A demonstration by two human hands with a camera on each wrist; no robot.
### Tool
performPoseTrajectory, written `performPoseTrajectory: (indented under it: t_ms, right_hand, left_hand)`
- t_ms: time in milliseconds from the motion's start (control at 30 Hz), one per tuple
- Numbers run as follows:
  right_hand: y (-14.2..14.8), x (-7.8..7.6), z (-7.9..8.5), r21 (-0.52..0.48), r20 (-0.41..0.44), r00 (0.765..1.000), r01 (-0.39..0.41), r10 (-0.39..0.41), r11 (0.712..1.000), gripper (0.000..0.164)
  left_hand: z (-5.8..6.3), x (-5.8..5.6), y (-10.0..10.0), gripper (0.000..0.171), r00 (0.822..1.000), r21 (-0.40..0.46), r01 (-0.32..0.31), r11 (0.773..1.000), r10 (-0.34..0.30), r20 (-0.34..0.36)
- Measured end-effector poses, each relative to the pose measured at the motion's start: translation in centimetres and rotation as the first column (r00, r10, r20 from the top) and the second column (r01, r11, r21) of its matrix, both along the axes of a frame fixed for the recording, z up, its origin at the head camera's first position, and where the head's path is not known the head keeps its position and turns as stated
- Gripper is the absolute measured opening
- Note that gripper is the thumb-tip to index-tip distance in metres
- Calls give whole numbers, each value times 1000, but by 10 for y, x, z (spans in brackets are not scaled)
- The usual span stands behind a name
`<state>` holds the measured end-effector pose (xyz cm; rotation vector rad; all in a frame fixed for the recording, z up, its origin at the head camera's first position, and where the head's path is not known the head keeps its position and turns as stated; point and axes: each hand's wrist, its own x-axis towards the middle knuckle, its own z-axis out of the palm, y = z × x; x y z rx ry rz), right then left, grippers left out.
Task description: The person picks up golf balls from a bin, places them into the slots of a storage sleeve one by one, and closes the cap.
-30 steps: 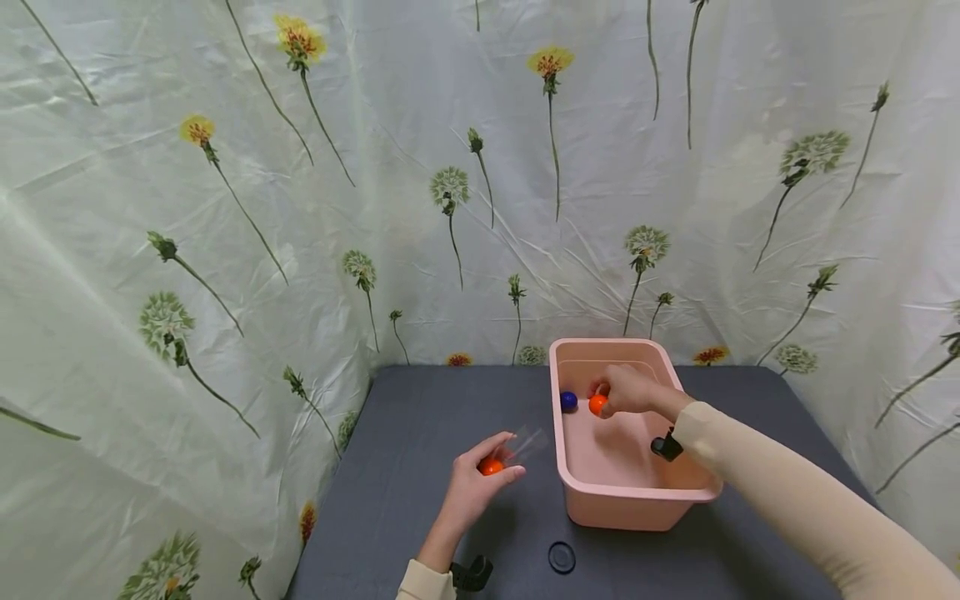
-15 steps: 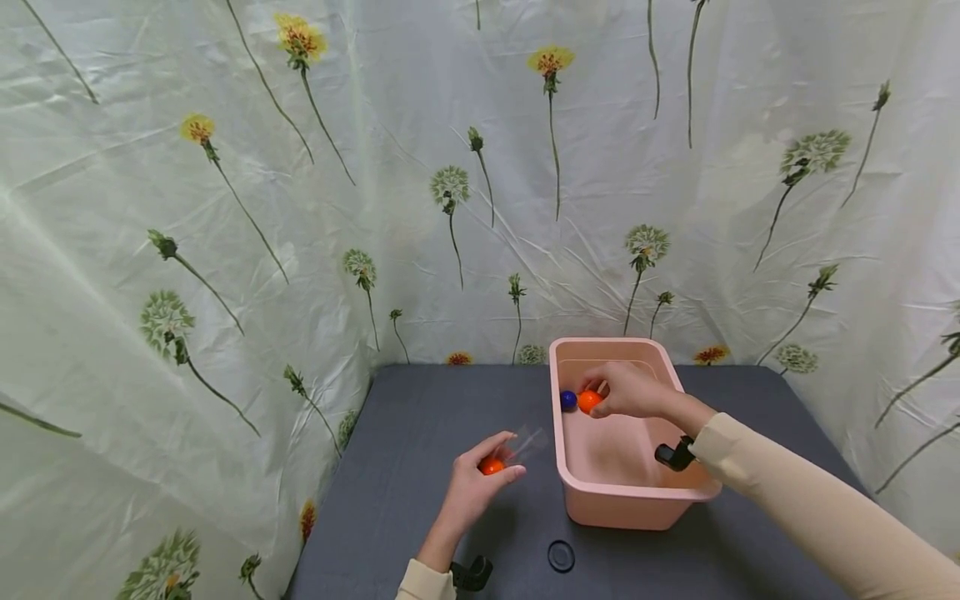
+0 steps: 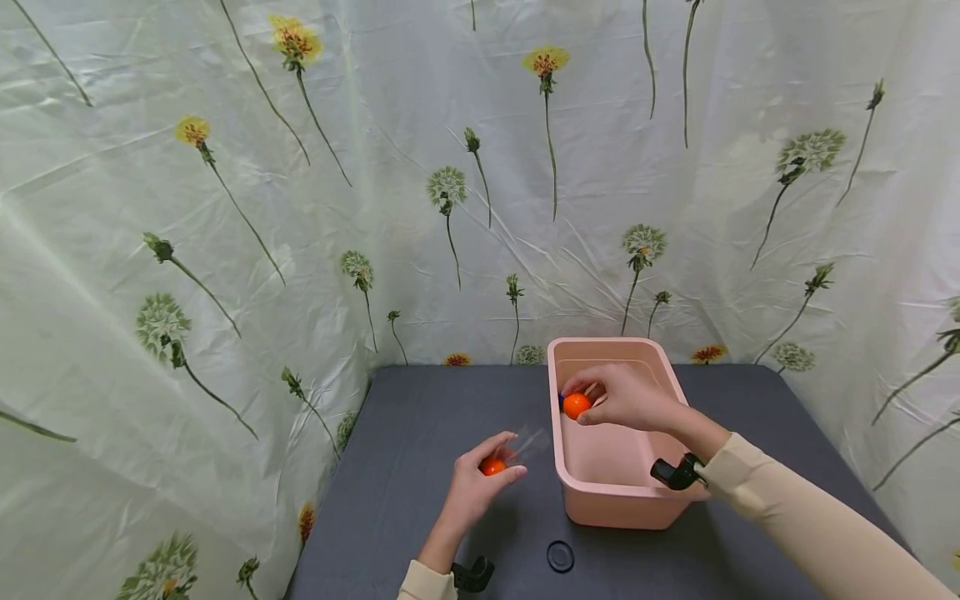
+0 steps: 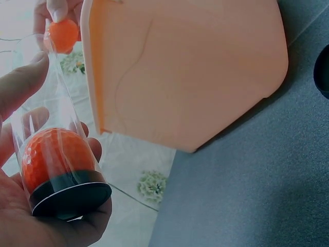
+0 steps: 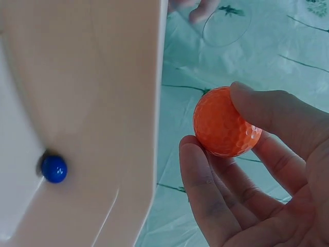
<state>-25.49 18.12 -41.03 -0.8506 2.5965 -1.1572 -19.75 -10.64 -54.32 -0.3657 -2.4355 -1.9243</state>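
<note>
My left hand (image 3: 480, 475) grips a clear tube (image 4: 59, 113) with a black base cap (image 4: 72, 195), left of the pink bin. One orange golf ball (image 4: 56, 154) sits at the bottom of the tube, against the cap. Over the bin, my right hand (image 3: 626, 398) pinches a second orange golf ball (image 5: 223, 123) between thumb and fingers. The tube's far end lies toward the right hand, and in the left wrist view this ball overlaps that end. A blue ball (image 5: 54, 169) rests on the bin floor, mostly hidden behind the right hand's ball in the head view.
The pink bin (image 3: 626, 508) stands at the right of the dark table (image 3: 420, 417), its left rim between my hands. A round black cap (image 3: 560, 557) lies on the table in front of it. A flower-printed sheet (image 3: 420, 125) hangs behind.
My right hand has lifted the orange golf ball inside the bin and carried it left toward the rim, now covering most of the blue ball. The left hand and tube have stayed put.
</note>
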Motion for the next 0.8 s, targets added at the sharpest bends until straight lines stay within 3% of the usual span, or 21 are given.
performPoseTrajectory:
  t_ms: [267,533,800]
  right_hand:
    - [-8,13,-8,-53,-37,999,-12,10,999,35]
    - [-21,21,-14,-141,7,1000,-21,22,990,39]
    - [-31,24,-19,-161,9,1000,-14,16,987,37]
  left_hand:
    - [2,1,1,56,1000,-4,0,1000,0,4]
    - [2,2,1,51,1000,5,9,1000,-8,-13]
    - [4,3,1,53,1000,-4,17,1000,-17,-22]
